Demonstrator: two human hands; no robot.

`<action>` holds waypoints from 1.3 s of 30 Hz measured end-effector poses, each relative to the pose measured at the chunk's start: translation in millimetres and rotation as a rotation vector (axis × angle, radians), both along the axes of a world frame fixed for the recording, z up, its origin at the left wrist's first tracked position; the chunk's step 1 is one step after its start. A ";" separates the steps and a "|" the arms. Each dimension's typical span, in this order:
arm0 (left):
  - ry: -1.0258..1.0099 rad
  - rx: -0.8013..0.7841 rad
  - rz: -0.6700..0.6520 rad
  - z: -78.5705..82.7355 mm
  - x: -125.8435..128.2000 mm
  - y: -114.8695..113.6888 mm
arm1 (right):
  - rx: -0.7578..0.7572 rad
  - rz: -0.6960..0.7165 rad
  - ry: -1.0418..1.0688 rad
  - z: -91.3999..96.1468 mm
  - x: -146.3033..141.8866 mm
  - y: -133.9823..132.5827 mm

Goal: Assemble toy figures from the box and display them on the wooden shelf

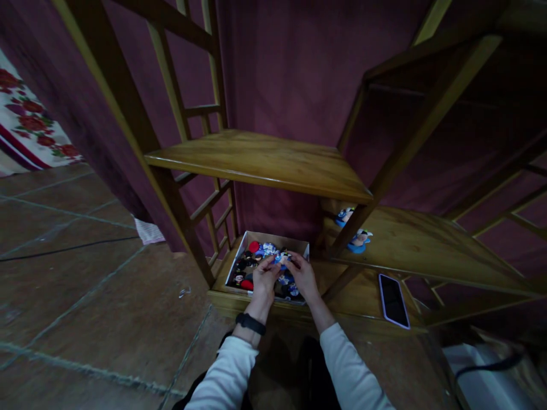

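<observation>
Both my hands are over a white cardboard box (234, 266) that holds several small figurines in blue, red and black. Between my fingers is a small blue and white figurine (282, 259). My left hand (264, 280) grips its left side, and a black band circles that wrist. From the right, the fingers of my right hand (302, 274) close on the same figurine. Inside the box, a red round piece (253, 246) and a dark figurine (247, 261) lie to the left of my hands. Part of the box's contents is hidden beneath my hands.
The box stands on the lowest board of a wooden shelf unit, under a higher shelf (265, 159). Two blue figurines (359, 241) stand on the right-hand shelf (419, 239). A phone (394, 302) lies on the lower board at right. A dark cable (68, 249) runs across the floor.
</observation>
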State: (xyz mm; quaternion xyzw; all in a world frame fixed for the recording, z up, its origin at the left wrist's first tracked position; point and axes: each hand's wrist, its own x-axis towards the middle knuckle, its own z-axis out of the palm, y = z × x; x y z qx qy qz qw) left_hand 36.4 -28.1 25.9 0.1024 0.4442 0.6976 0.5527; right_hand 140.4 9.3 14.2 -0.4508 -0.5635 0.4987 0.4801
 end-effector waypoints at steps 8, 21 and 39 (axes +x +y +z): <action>-0.206 -0.051 -0.136 -1.6 -11.9 5.9 | -0.226 0.021 0.228 5.6 1.0 -2.5; -0.093 -0.046 -0.233 1.3 -17.9 4.4 | -0.267 0.080 0.248 12.2 2.2 -3.3; -0.088 -0.019 -0.117 -5.9 -11.6 6.1 | -0.195 -0.058 0.224 -4.2 -10.5 -5.7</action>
